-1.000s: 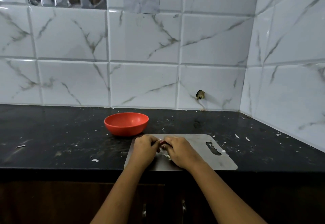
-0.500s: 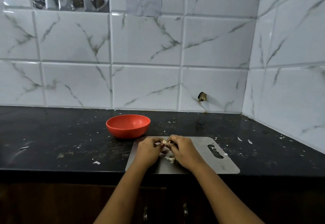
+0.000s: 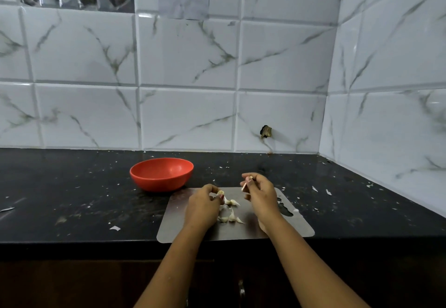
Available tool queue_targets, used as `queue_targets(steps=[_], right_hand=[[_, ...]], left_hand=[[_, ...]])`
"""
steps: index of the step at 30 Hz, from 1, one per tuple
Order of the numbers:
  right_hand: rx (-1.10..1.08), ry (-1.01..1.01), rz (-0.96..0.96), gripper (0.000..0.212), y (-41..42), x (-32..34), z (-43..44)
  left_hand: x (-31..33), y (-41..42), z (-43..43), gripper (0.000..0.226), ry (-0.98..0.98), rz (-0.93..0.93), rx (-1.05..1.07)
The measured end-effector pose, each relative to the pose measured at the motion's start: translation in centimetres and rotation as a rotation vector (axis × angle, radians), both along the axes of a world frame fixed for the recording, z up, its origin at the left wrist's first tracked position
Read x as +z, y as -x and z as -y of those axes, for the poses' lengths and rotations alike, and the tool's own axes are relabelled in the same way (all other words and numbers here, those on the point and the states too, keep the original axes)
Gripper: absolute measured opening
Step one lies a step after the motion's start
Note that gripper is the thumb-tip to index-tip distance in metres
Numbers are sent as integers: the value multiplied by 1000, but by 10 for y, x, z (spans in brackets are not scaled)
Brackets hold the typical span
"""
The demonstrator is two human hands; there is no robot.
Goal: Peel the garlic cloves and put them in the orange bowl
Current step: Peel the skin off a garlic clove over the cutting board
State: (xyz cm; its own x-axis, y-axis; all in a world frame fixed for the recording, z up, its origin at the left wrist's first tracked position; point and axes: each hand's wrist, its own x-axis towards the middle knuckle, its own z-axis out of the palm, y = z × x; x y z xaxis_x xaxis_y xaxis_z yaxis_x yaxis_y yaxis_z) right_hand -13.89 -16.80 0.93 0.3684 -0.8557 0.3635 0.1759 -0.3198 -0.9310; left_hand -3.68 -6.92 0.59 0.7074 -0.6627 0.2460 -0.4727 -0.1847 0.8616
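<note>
The orange bowl (image 3: pixel 161 174) stands on the black counter, just behind the left corner of a grey cutting board (image 3: pixel 293 227). Over the board, my left hand (image 3: pixel 202 207) pinches a garlic clove (image 3: pixel 220 192) at its fingertips. My right hand (image 3: pixel 260 194) is raised a little to the right and pinches a thin strip of garlic skin (image 3: pixel 244 186). Several garlic cloves (image 3: pixel 231 218) and bits of peel lie on the board between my hands. I cannot see into the bowl well enough to tell if anything lies in it.
Flakes of garlic skin (image 3: pixel 114 228) litter the black counter (image 3: pixel 60 201). Marble-look tiled walls close the back and right side. The counter's front edge runs just below the board, with dark cabinet doors (image 3: pixel 96 283) under it.
My hands were together working on one clove; now they have parted. The right hand has pulled up and to the right with a strip of skin, and the left keeps the clove.
</note>
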Motion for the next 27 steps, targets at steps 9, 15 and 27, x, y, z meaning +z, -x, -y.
queue_targets(steps=[9, 15, 27], right_hand=[[-513, 255, -550, 7, 75, 0, 78], [-641, 438, -977, 19, 92, -6, 78], [136, 484, -401, 26, -4, 3, -29]], left_hand=[[4, 3, 7, 11, 64, -68, -15], [-1, 2, 6, 5, 161, -102, -39], [-4, -8, -10, 19, 253, -110, -79]])
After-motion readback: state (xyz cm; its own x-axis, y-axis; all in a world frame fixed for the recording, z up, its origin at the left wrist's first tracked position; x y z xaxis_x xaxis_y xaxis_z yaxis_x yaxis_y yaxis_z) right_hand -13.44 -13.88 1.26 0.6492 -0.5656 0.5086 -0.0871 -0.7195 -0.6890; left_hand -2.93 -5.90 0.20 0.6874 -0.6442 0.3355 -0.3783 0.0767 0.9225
